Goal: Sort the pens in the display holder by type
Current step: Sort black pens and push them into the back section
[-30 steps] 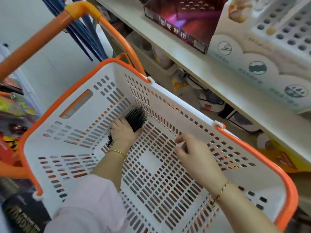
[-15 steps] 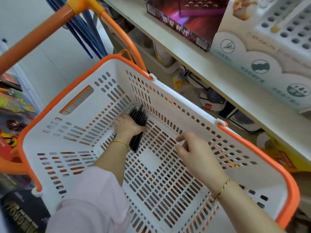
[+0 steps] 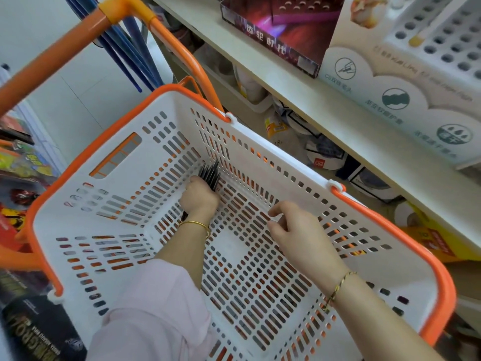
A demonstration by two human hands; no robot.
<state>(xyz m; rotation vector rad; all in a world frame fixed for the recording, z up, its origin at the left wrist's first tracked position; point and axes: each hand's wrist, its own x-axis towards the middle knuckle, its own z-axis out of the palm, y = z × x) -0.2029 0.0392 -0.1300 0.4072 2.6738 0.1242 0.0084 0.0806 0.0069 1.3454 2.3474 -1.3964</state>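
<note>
Head camera looks down into a white perforated plastic shopping basket with an orange rim [image 3: 390, 225]. Nearest the lens, a pale pink sleeve [image 3: 153, 308] covers the left forearm, which reaches down to the basket floor. The right hand [image 3: 299, 235], a thin braided bracelet at its wrist, hovers above the floor by the right wall. Its thumb and forefinger are curled close together, but I cannot tell whether they pinch anything.

Further in, the left hand [image 3: 199, 198] is clenched round a bundle of slim black pens [image 3: 209, 174] at the far corner of the basket floor. The pen ends fan out beyond the fist toward the far wall, with a little showing below the wrist.

The pens look light, stiff and smooth, so a loose bundle will likely splay or slide apart. Gripping around the middle, as here, seems soundest, with the other hand squaring the ends.

Beyond the basket runs a pale shelf [image 3: 325, 110]. On it, at the far right, stands a white display holder with rows of round holes [image 3: 442, 35], mostly unfilled, where the sorted pens should go.
</note>
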